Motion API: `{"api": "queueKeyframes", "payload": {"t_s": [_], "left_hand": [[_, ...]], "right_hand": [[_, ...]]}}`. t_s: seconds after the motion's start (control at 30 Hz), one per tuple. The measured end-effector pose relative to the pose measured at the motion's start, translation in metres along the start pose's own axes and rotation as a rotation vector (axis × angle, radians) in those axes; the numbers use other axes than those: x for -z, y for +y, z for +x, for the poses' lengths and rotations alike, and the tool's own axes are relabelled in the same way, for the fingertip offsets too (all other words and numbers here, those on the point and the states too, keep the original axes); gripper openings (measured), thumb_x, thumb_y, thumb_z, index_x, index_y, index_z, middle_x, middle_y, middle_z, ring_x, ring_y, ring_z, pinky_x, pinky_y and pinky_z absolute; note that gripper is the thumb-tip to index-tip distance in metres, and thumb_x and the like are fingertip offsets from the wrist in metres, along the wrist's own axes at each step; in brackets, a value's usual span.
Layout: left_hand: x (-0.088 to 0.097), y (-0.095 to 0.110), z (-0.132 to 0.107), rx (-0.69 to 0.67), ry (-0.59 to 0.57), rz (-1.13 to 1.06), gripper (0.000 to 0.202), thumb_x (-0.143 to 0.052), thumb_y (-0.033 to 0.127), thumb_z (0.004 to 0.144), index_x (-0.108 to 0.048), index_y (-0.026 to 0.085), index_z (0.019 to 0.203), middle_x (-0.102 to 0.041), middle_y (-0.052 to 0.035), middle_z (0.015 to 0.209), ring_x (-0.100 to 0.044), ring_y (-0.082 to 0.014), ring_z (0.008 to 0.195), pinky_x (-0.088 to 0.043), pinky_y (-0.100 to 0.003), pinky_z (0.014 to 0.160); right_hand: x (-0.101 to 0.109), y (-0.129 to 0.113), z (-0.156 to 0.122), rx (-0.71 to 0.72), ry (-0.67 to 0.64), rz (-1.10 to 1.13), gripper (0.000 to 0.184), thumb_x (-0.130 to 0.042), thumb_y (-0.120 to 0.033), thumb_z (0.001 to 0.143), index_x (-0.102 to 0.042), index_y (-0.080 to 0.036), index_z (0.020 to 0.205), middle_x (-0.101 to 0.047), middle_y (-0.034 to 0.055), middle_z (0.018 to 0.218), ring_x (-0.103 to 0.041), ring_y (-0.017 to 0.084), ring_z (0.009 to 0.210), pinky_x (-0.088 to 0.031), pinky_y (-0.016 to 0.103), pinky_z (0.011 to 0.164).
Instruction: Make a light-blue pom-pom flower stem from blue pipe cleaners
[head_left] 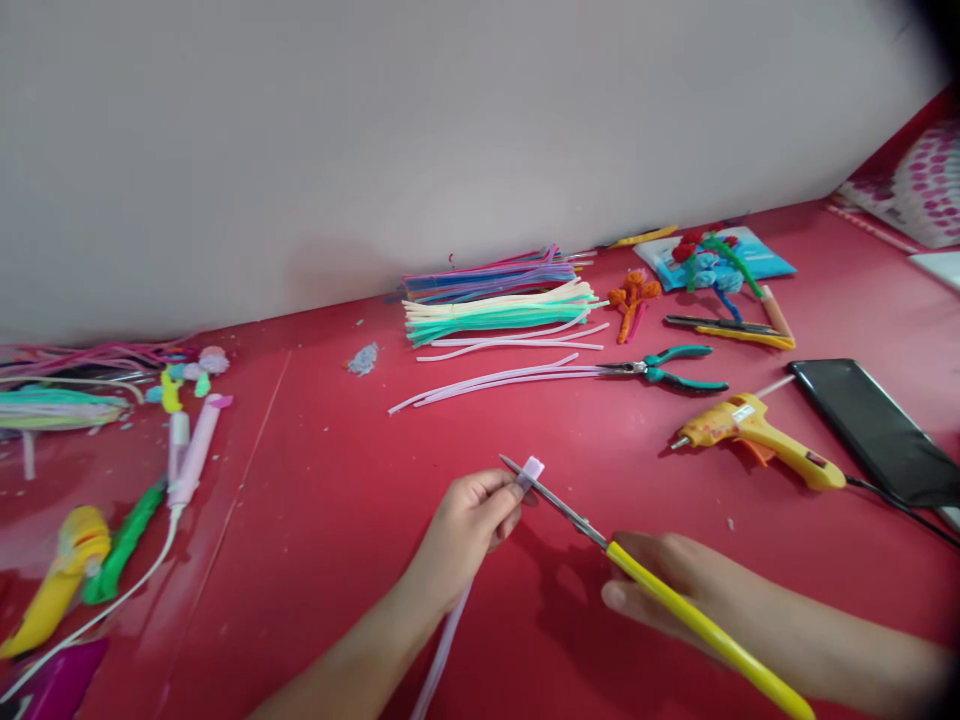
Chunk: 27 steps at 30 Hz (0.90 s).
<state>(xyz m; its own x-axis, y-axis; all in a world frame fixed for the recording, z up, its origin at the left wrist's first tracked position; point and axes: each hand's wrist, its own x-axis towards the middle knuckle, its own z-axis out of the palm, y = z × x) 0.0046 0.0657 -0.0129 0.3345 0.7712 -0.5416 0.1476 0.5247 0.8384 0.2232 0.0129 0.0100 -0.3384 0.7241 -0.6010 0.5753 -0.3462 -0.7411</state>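
My left hand (474, 522) pinches a bunch of pale lilac pipe cleaners (450, 650), whose short ends stick out past my fingertips while the long part hangs down toward the front edge of the view. In my right hand (664, 580) are scissors (690, 615) with yellow handles. Their metal blades lie across the lilac ends just beyond my left fingers. Whether the blades are apart or closed on the ends is hard to tell. Farther back, pliers (645, 369) with teal handles rest against several loose lilac pipe cleaners (502, 378).
Bundles of coloured pipe cleaners (502, 307) lie near the wall. To the right are a yellow glue gun (757, 435), a black phone (874, 430), an orange pipe-cleaner flower (635, 295) and a blue packet (761, 255). A pink corded tool (196, 455) lies left.
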Motion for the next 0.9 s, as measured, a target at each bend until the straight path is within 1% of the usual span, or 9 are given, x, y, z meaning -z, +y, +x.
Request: {"api": "queueKeyframes", "payload": {"t_s": [0.17, 0.3, 0.4, 0.47, 0.63, 0.77, 0.9], "left_hand": [[-0.002, 0.001, 0.005, -0.002, 0.003, 0.017, 0.024, -0.051, 0.035, 0.083, -0.053, 0.015, 0.069, -0.037, 0.0068, 0.051, -0.021, -0.0045, 0.042, -0.012, -0.021, 0.041], [-0.001, -0.001, 0.008, 0.011, -0.002, 0.017, 0.024, -0.052, 0.035, 0.082, -0.053, 0.015, 0.068, -0.037, 0.0068, 0.051, -0.021, -0.0043, 0.042, -0.012, -0.021, 0.041], [0.000, -0.003, 0.009, 0.037, -0.030, -0.044, 0.021, -0.052, 0.032, 0.082, -0.053, 0.015, 0.070, -0.037, 0.0073, 0.050, -0.020, -0.0036, 0.040, -0.010, -0.022, 0.040], [0.000, -0.003, 0.011, 0.051, -0.053, -0.104, 0.019, -0.052, 0.031, 0.081, -0.054, 0.015, 0.071, -0.037, 0.0077, 0.049, -0.018, -0.0031, 0.038, -0.008, -0.023, 0.040], [0.000, 0.000, 0.013, 0.079, -0.063, -0.192, 0.018, -0.054, 0.029, 0.080, -0.052, 0.015, 0.068, -0.035, 0.0086, 0.046, -0.017, -0.0024, 0.036, -0.007, -0.022, 0.039], [0.001, 0.000, 0.014, 0.086, -0.079, -0.210, 0.019, -0.054, 0.029, 0.081, -0.052, 0.015, 0.068, -0.034, 0.0088, 0.045, -0.017, -0.0019, 0.035, -0.007, -0.021, 0.039], [0.001, 0.000, 0.014, 0.088, -0.086, -0.210, 0.020, -0.055, 0.029, 0.080, -0.050, 0.015, 0.066, -0.035, 0.0087, 0.046, -0.018, -0.0017, 0.035, -0.008, -0.021, 0.039]], "right_hand": [[0.002, -0.001, 0.001, -0.040, -0.036, 0.001, 0.052, -0.043, -0.064, 0.080, -0.062, -0.015, 0.081, -0.060, 0.0028, 0.068, -0.051, 0.014, 0.059, -0.041, 0.022, 0.053], [0.003, -0.007, 0.002, -0.068, -0.063, 0.007, 0.050, -0.046, -0.064, 0.079, -0.058, -0.015, 0.077, -0.056, 0.0006, 0.065, -0.047, 0.012, 0.056, -0.036, 0.020, 0.047], [0.000, -0.006, 0.003, -0.096, -0.058, 0.018, 0.051, -0.044, -0.065, 0.079, -0.054, -0.016, 0.072, -0.049, -0.0018, 0.058, -0.042, 0.010, 0.050, -0.031, 0.020, 0.042], [-0.002, -0.005, 0.005, -0.103, -0.070, 0.050, 0.051, -0.040, -0.066, 0.081, -0.052, -0.017, 0.072, -0.047, -0.0027, 0.057, -0.040, 0.008, 0.047, -0.029, 0.019, 0.040], [0.000, -0.004, 0.004, -0.126, -0.108, 0.092, 0.050, -0.039, -0.067, 0.080, -0.050, -0.018, 0.073, -0.045, -0.0037, 0.057, -0.040, 0.008, 0.046, -0.030, 0.019, 0.040], [0.005, -0.006, 0.002, -0.140, -0.116, 0.102, 0.051, -0.042, -0.067, 0.079, -0.051, -0.018, 0.074, -0.045, -0.0032, 0.060, -0.041, 0.009, 0.050, -0.033, 0.019, 0.042], [0.005, -0.006, 0.002, -0.141, -0.114, 0.130, 0.051, -0.043, -0.067, 0.079, -0.053, -0.017, 0.076, -0.044, -0.0030, 0.060, -0.041, 0.010, 0.052, -0.034, 0.020, 0.044]]}}
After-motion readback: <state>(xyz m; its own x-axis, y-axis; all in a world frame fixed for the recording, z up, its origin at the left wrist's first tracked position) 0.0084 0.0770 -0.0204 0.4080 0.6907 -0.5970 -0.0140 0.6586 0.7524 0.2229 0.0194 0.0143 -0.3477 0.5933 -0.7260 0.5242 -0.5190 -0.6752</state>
